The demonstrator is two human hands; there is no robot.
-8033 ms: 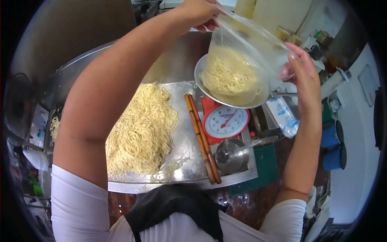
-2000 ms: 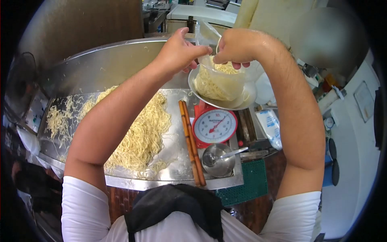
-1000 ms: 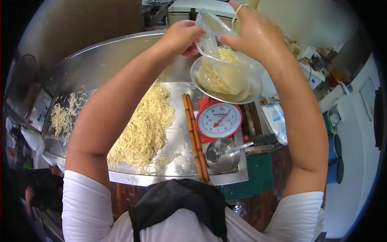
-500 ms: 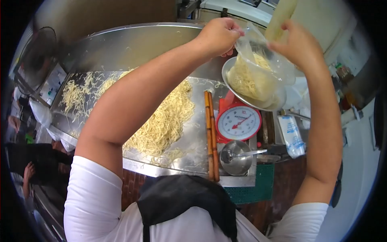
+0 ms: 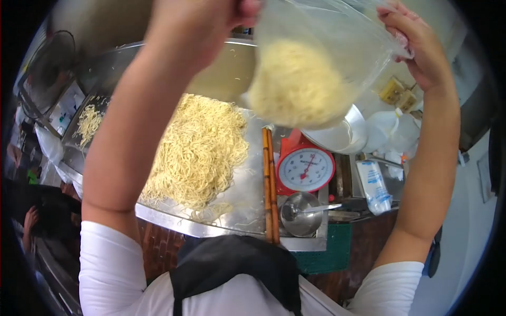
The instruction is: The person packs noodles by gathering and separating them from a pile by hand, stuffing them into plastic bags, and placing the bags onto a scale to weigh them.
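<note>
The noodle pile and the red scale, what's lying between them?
In the head view, two wooden sticks lie side by side on the metal table between the noodle pile and the red scale.

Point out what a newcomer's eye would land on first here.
Probably the clear plastic bag of noodles, hung between the left hand and right hand at the top of the view. Next, the big pile of loose noodles on the metal worktop, left of centre. Then the red scale, right of two brown sticks.
</note>
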